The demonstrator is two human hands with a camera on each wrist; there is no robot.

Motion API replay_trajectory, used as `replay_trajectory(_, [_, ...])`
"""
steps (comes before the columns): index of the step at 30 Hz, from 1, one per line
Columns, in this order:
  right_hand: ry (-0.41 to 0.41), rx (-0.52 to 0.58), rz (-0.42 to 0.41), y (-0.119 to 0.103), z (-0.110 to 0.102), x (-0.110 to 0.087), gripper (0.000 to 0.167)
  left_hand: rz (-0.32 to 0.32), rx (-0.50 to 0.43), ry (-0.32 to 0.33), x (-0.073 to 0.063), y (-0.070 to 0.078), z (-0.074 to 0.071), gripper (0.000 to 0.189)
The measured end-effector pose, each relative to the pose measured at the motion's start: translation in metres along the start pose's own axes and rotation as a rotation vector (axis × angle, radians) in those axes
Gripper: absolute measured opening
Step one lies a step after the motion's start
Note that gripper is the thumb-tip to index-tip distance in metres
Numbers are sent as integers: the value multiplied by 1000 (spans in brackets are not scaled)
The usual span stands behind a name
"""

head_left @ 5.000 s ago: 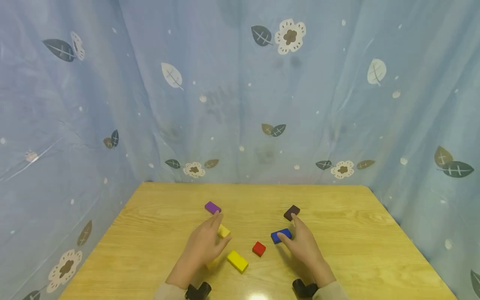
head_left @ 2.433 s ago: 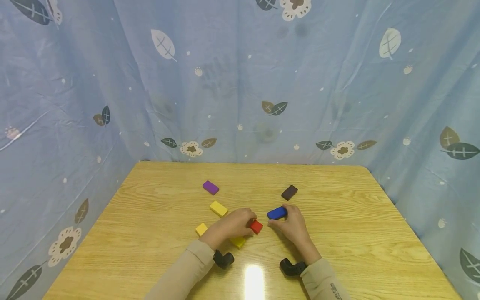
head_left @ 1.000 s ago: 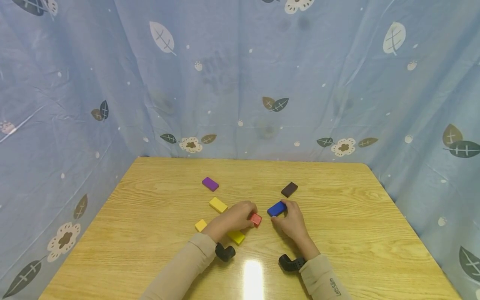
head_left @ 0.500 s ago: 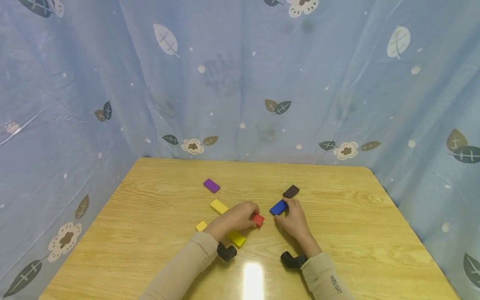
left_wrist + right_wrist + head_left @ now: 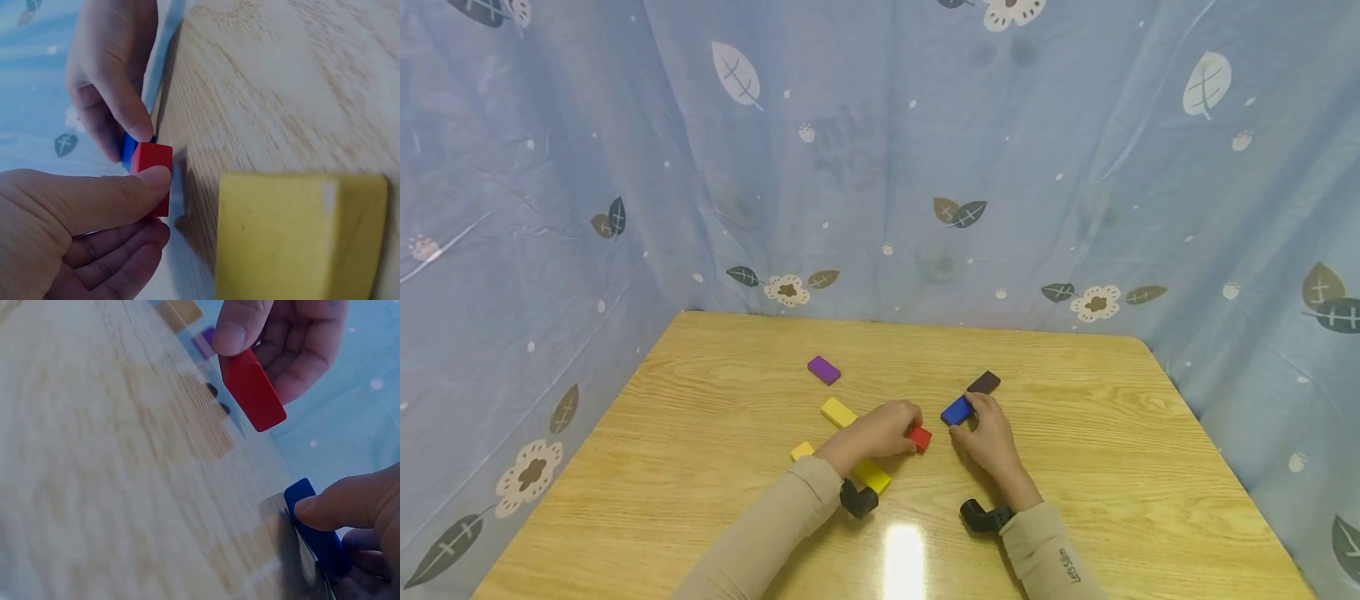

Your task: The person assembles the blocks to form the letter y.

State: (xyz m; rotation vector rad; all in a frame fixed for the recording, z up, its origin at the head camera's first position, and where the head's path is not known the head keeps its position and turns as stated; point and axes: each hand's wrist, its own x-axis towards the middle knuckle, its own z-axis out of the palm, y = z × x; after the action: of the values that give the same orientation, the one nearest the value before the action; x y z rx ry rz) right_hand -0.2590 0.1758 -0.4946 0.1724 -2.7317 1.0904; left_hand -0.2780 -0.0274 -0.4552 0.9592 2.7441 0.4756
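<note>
My left hand [image 5: 880, 429] pinches a small red block [image 5: 921, 439] between thumb and fingers. In the right wrist view the red block [image 5: 153, 156] seems held just clear of the tabletop. My right hand [image 5: 990, 433] grips a blue block [image 5: 956, 411] with the thumb on its near side. A dark brown block [image 5: 984, 382] lies right behind the blue one, nearly end to end; whether they touch I cannot tell. Under the left wrist, a yellow block [image 5: 872, 476] is partly covered; in the left wrist view a yellow block [image 5: 275, 237] looms close.
A purple block [image 5: 823, 370] lies at the back left of the wooden table [image 5: 700, 433]. Two more yellow blocks, one long [image 5: 838, 412] and one short [image 5: 802, 450], lie left of the hands. A patterned blue curtain [image 5: 880, 167] surrounds the table's back and sides.
Both hands were hovering; the left has taken the red block, and the right has taken the blue one. The blue block has turned and come closer to the dark brown block.
</note>
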Motion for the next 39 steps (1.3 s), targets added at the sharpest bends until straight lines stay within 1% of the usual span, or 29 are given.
replay_trajectory(8, [11,-23,-26,-1,1,2,62,-1,31,-8,2,4,-1,28])
replay_trajectory(15, [24,-47,-32,1,3,3,62,2,20,-8,-1,10,-3,28])
replay_trajectory(19, [31,-58,-32,0,3,3,62,1,6,-9,-1,10,-4,28])
replay_trajectory(26, [47,-49,-36,-1,4,3,65,7,9,-12,-2,9,-4,27])
replay_trajectory(30, [71,-36,-38,0,5,3,68,23,14,-3,-2,9,-5,27])
replay_trajectory(34, [93,-33,-25,2,4,4,76,28,20,0,-1,10,-4,27])
replay_trajectory(39, [65,-43,1,4,1,8,83,22,15,-7,1,12,-4,28])
